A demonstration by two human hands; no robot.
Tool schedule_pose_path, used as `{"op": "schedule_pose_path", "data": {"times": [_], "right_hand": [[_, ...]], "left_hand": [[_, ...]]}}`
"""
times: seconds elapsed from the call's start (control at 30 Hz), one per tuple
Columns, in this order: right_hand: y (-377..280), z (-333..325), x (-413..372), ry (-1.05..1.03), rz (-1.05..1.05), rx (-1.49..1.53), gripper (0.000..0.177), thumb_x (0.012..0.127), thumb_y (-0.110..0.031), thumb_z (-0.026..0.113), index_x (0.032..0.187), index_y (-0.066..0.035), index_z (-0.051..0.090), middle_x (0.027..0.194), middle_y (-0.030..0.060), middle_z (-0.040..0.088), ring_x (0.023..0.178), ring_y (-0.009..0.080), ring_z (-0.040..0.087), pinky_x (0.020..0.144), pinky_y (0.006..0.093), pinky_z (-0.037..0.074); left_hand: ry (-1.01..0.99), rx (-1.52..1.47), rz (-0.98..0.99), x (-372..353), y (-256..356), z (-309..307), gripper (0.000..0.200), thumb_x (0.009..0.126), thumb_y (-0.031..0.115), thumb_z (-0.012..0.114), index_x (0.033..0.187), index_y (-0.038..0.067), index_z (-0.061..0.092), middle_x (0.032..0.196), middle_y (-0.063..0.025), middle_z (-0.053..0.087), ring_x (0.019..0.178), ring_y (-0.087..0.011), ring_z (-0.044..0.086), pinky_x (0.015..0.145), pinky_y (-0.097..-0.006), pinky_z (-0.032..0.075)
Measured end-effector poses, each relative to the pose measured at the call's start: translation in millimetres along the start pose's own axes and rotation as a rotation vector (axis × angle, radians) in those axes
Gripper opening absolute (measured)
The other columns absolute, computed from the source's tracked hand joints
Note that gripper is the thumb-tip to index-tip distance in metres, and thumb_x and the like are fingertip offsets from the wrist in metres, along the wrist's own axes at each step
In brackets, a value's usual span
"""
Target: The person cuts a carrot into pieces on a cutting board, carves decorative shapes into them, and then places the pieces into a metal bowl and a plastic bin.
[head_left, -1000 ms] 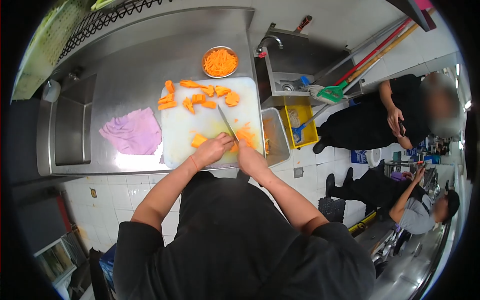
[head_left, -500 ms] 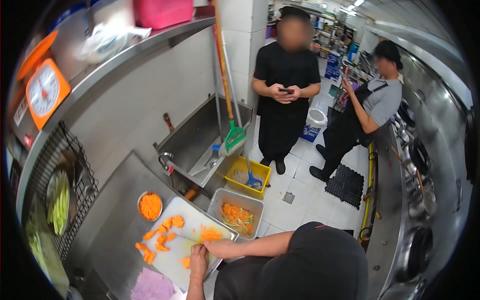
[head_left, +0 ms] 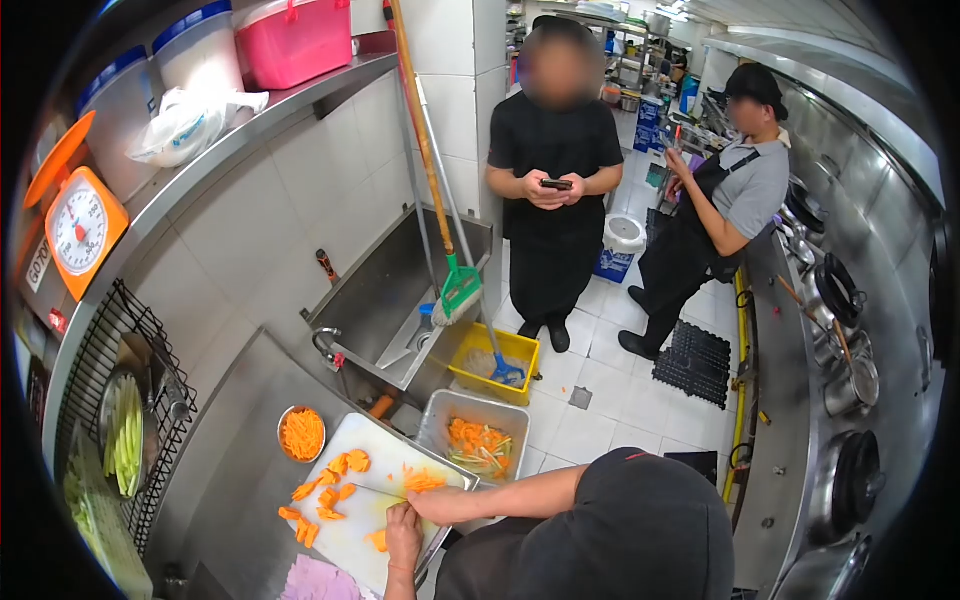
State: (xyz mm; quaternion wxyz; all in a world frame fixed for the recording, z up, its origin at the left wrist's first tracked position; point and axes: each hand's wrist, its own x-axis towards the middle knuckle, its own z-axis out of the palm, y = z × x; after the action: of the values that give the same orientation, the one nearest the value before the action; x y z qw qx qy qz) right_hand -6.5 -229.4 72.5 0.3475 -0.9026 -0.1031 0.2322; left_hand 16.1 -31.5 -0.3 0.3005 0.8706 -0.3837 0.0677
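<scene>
On the white cutting board, my right hand is closed round the handle end of a knife, its thin blade pointing left across the board. Close beside the blade, my left hand has its fingers curled down on the board; what lies under them is hidden. Shredded carrot is heaped just past the knife. Sliced carrot pieces lie in loose clusters on the left part of the board, and another small carrot piece is near my left wrist. A steel bowl of shredded carrot stands beyond the board.
Beside the board is a grey bin with vegetable scraps. Behind it are a steel sink, brooms and a yellow bucket. A purple cloth lies on the counter. Two people stand in the aisle.
The whole view has shifted slightly. Both hands stay at the same place on the board, with the knife still between the carrot shreds and my left hand.
</scene>
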Motion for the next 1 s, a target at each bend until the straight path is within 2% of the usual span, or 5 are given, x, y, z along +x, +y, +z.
{"op": "schedule_pose_path", "data": {"times": [0.23, 0.47, 0.57, 0.73, 1.0], "right_hand": [[12, 7, 8, 0.043, -0.009, -0.001, 0.025, 0.102, -0.008, 0.053, 0.124, 0.003, 0.053, 0.098, 0.026, 0.075, 0.091, 0.0453, 0.075, 0.075, 0.0562, 0.057], [74, 81, 47, 0.162, -0.121, 0.069, 0.026, 0.108, -0.018, 0.045, 0.118, 0.003, 0.057, 0.092, 0.0325, 0.072, 0.085, 0.0495, 0.073, 0.075, 0.0592, 0.057], [44, 34, 30, 0.072, -0.054, -0.095, 0.026, 0.103, -0.01, 0.047, 0.122, 0.006, 0.056, 0.1, 0.0321, 0.075, 0.091, 0.0484, 0.076, 0.078, 0.0581, 0.06], [-15, -26, 14, -0.167, 0.122, -0.134, 0.027, 0.1, -0.007, 0.05, 0.124, 0.005, 0.051, 0.107, 0.0359, 0.074, 0.104, 0.0513, 0.073, 0.09, 0.0607, 0.057], [-2, -1, 27, -0.121, 0.181, -0.136, 0.027, 0.101, -0.007, 0.049, 0.124, 0.007, 0.048, 0.107, 0.0402, 0.071, 0.103, 0.0553, 0.071, 0.091, 0.0626, 0.055]], "left_hand": [[-0.008, 0.012, 0.005, -2, 2, 0, 0.018, 0.088, 0.001, 0.077, 0.105, 0.001, 0.076, 0.11, -0.0137, 0.072, 0.106, -0.0365, 0.065, 0.092, -0.0442, 0.056], [-0.156, 0.051, -0.102, -8, 3, -8, 0.03, 0.093, 0.004, 0.066, 0.122, -0.001, 0.073, 0.123, -0.0144, 0.071, 0.115, -0.0361, 0.063, 0.098, -0.0434, 0.057], [-0.172, 0.091, -0.091, -11, 0, -7, 0.039, 0.088, 0.004, 0.063, 0.126, -0.001, 0.071, 0.13, -0.0137, 0.069, 0.121, -0.0328, 0.061, 0.104, -0.0417, 0.055], [-0.109, 0.063, -0.109, -6, 2, -13, 0.028, 0.087, 0.008, 0.062, 0.112, 0.002, 0.073, 0.116, -0.0067, 0.07, 0.111, -0.027, 0.064, 0.091, -0.037, 0.059], [-0.03, 0.067, -0.099, -5, -2, -8, 0.022, 0.087, 0.007, 0.064, 0.106, 0.004, 0.074, 0.114, -0.0017, 0.07, 0.11, -0.0211, 0.066, 0.085, -0.0341, 0.061]]}}
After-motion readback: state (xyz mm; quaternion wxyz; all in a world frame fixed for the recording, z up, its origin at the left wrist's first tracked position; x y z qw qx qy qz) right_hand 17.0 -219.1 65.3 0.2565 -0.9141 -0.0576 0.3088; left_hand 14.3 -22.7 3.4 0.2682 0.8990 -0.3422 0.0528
